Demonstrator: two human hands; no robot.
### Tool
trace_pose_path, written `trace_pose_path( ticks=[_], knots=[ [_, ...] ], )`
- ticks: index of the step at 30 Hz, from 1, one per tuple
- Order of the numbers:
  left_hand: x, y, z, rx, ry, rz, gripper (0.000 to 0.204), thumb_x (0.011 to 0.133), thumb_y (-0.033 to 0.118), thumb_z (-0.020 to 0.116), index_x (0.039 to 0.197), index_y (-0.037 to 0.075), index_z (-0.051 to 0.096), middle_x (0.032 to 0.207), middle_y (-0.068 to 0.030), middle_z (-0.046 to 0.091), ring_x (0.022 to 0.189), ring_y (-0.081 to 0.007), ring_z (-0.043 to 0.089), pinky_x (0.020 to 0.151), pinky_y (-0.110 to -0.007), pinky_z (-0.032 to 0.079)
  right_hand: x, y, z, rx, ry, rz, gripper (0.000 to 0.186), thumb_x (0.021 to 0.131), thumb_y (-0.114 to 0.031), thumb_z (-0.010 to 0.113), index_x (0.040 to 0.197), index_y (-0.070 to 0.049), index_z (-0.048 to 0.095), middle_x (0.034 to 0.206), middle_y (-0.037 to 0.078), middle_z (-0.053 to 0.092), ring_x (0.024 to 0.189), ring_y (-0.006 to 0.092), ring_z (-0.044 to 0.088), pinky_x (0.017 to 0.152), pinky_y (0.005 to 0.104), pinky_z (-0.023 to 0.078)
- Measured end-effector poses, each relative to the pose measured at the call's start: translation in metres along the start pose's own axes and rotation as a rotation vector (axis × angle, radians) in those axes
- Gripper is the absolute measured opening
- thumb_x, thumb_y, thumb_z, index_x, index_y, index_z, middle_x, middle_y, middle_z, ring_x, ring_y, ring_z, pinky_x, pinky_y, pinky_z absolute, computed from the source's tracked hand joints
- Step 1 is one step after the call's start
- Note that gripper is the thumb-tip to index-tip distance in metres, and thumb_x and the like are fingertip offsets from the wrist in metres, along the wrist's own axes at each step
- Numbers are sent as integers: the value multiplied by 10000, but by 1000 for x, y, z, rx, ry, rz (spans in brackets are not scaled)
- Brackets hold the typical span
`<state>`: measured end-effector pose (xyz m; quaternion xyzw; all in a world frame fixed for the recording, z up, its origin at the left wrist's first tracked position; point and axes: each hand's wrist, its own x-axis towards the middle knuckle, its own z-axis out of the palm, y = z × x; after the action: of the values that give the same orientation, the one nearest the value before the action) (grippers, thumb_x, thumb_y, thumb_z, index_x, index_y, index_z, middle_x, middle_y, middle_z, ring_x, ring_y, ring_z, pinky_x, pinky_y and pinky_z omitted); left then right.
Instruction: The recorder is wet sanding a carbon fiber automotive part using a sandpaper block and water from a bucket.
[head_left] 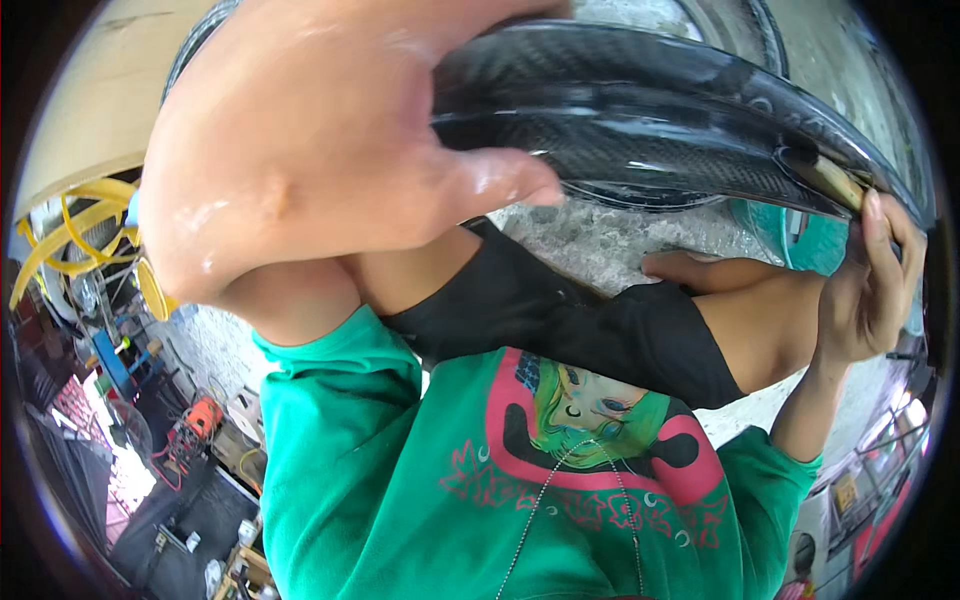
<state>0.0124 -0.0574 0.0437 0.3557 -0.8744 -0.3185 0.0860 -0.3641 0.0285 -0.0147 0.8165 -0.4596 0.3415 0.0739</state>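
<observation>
Spanning our left hand point(290, 150) and right hand point(870, 290), a glossy black rim point(610, 110) arches above our black shorts point(540, 300).
Our right fingers point(885, 225) are closed on a tan piece point(838, 183) at the rim's right end, likely curled so it bears on that curve; our left thumb point(505, 178) crosses in front, perhaps steadying the rim, but those other fingers are hidden, so we cannot tell their grip. Bare edge and open room run between both hands; a teal tub point(822, 250) sits just left of our right fingers, beneath the rim.
</observation>
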Motion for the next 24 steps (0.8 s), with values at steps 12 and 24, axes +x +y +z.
trace_pose_path(
  ticks=[12,24],
  knots=[
    [2,7,0,-68,54,-26,714,676,203,930,1251,-55,594,1037,-162,698,985,-240,689,880,-345,520,6,0,-6,71,-138,46,419,784,220,619,1176,84,677,1182,229,665,1079,327,653,985,387,511],
    [-4,-8,3,-71,-9,1,705,681,166,939,1260,-49,597,1098,-149,686,1014,-210,671,890,-332,522,25,-31,26,150,-69,-42,339,771,27,706,1109,11,730,1099,175,686,990,279,646,890,360,513]
  ],
)
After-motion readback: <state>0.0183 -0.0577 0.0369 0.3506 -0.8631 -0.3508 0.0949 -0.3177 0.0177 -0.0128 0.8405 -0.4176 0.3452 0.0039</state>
